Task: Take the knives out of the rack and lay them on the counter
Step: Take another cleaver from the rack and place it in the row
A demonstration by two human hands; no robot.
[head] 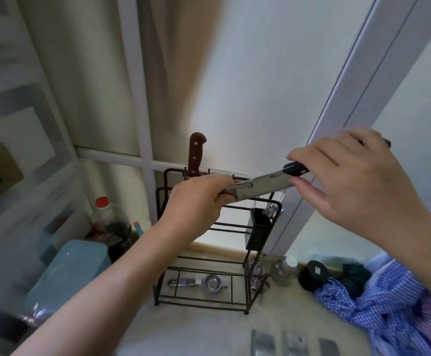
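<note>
A knife [263,185] is held in the air above the wire rack [209,253], blade approx. level, slightly tilted up to the right. Its black handle is pinched in the right hand [350,176], thumb below, fingers on top. The blade's far end is met by the left hand [199,199], which is curled closed there; whether the blade is gripped or another handle is held underneath can't be told. A 2nd knife with a brown handle [196,152] is left standing upright at the back of the rack, just behind the left hand. The rack is set on the counter [209,330] by the wall. A small metal strainer [201,282] is seen lying inside the rack's base. A blue checked cloth [378,312] is seen at the right.
</note>
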